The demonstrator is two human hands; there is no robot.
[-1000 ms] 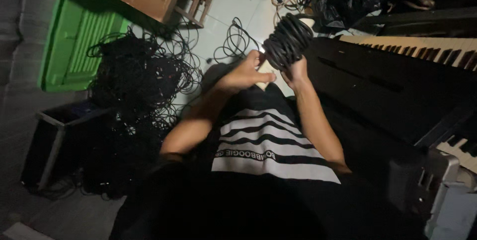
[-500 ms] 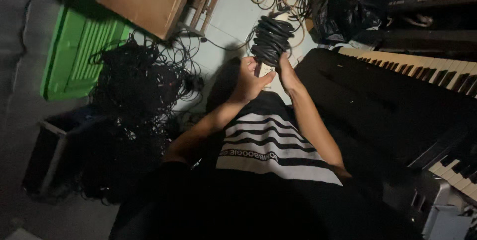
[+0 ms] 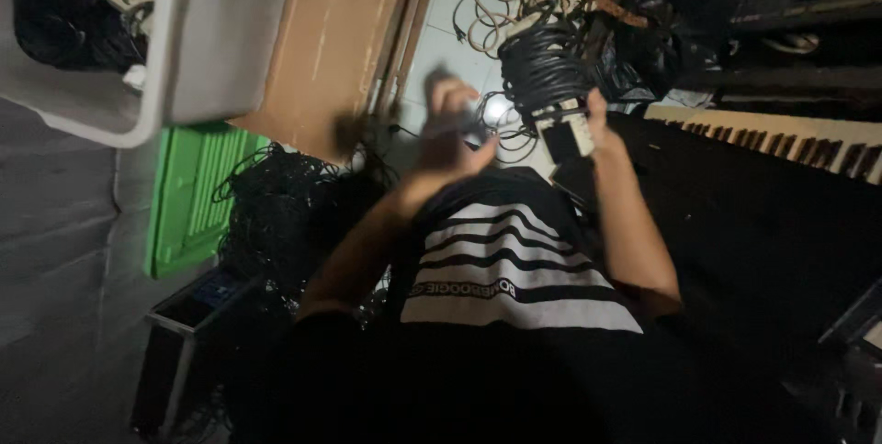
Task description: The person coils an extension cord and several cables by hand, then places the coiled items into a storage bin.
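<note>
Black cable, wound into a coil [image 3: 542, 67], is held up by the right hand [image 3: 588, 127], fingers closed about its lower end. Its long axis runs upright. The left hand [image 3: 450, 132], blurred and loosely spread, is seen just beside it, empty.
</note>
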